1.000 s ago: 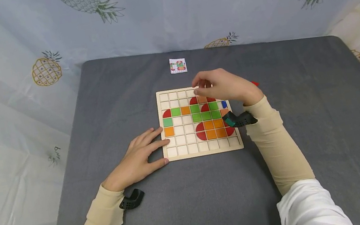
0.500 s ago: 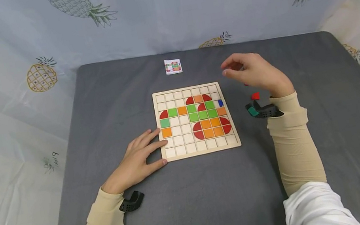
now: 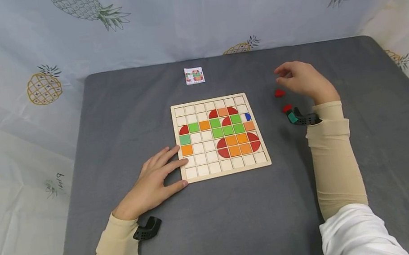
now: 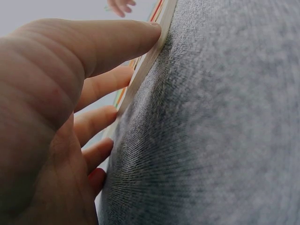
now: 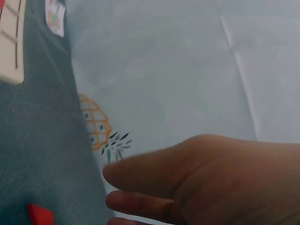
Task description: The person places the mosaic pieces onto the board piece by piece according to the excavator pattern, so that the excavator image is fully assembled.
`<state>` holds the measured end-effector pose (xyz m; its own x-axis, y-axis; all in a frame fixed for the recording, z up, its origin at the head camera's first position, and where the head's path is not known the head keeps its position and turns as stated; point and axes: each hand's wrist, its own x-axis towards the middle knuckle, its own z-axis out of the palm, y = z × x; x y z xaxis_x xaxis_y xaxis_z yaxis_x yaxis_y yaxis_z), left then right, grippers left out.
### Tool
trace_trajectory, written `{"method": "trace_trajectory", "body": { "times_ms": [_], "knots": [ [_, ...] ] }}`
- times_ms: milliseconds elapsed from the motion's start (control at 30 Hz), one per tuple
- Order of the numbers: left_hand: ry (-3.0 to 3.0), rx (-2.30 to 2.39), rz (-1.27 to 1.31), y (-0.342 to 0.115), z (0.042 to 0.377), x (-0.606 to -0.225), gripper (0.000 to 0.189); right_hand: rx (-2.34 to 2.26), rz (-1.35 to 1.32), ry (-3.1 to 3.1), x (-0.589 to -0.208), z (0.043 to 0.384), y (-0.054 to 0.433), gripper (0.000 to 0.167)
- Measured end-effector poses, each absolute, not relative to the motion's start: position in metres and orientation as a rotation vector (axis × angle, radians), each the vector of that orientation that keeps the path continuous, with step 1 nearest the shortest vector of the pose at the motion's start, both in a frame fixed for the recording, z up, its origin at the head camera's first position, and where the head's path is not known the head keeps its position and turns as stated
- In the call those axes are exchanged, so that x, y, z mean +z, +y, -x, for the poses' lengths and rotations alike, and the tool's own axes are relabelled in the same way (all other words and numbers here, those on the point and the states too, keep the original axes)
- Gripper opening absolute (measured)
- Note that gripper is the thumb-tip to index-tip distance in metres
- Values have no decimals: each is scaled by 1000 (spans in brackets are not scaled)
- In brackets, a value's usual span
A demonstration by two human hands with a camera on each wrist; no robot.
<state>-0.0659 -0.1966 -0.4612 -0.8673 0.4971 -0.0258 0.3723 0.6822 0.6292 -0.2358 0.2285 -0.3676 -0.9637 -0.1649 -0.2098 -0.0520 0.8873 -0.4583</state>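
A wooden grid board [image 3: 205, 168] lies on the table, bearing red quarter-round, green, orange and blue tiles in its cells. My left hand [image 3: 149, 185] rests against the board's left edge with its fingers spread and fairly straight; the left wrist view shows the thumb [image 4: 117, 42] along the board's side. To the right of the board, my right hand [image 3: 305, 80] hovers above the table, fingers loosely bent and holding nothing visible. Just below its fingertips lie a red piece [image 3: 279, 93] and another red piece [image 3: 287, 108]; one red piece [image 5: 41, 214] also shows in the right wrist view.
Behind the board lies a small printed card [image 3: 194, 76] with a coloured pattern. The grey cloth-covered table [image 3: 221, 224] ends at a pale curtain [image 3: 240, 2] printed with pineapples.
My right hand has moved from above the board's upper right part out to the right, near the red pieces. The left hand keeps its place at the board's edge.
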Motion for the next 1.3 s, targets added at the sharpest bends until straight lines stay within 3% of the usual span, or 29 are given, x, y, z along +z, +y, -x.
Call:
{"method": "trace_trajectory", "body": {
  "times_ms": [433,667,1000,1300],
  "knots": [
    [2697,956,-719,-197,66,-459,57,-564,55,2704,-393,250,241,46],
    [2689,962,-709,-197,67,-460,56,-502,135,2623,-398,250,242,44],
    [2695,961,-707,-198,66,-461,56,-498,88,2733,-407,253,229,31],
    [2693,955,-709,-198,66,-462,57,-517,116,2710,-408,251,217,32]
  ]
}}
